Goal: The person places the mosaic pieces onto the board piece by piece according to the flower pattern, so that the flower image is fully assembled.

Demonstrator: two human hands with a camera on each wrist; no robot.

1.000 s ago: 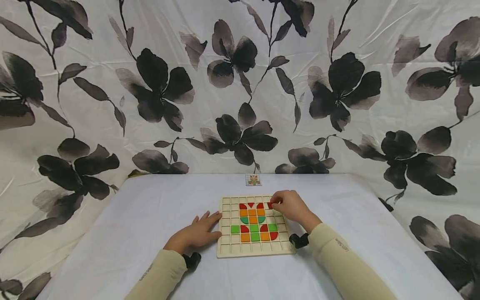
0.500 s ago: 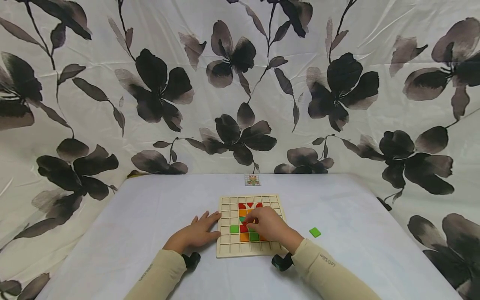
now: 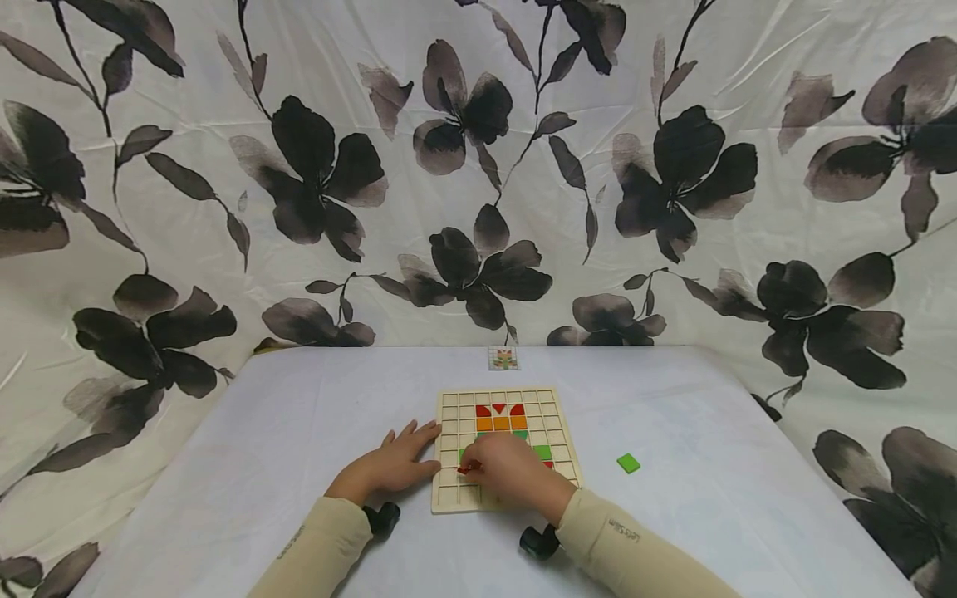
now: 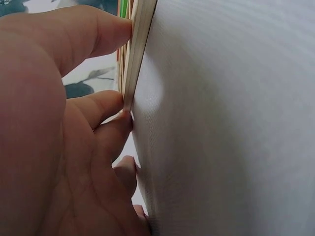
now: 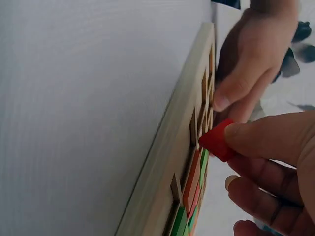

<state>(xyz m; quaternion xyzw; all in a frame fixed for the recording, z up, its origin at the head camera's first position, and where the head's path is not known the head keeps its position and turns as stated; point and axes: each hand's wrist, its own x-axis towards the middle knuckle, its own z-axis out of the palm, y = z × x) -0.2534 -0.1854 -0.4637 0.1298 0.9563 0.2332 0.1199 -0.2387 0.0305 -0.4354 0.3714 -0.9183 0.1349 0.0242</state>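
Two hands work at one wooden grid board on the white tabletop. Nearest, the right hand lies over the board's near left part and pinches one small red piece between thumb and fingertip, just above the grid cells; in the head view only a sliver of the piece shows at the hand's left edge. Just to its left, the left hand lies flat on the tabletop with fingers spread and relaxed, holding nothing, its fingertips touching the board's left edge.

Beyond the right hand, the visible pieces in the board count as three red ones in the farthest filled row, three orange squares in the row nearer, and parts of green pieces showing beside and behind the knuckles; the hand hides the rest, so the full count cannot be told. To the right of the right hand, well apart from the board, one green square lies alone on the tabletop. Farthest off, past the board, one small picture card rests at the tabletop's back edge, against a flower-printed cloth.
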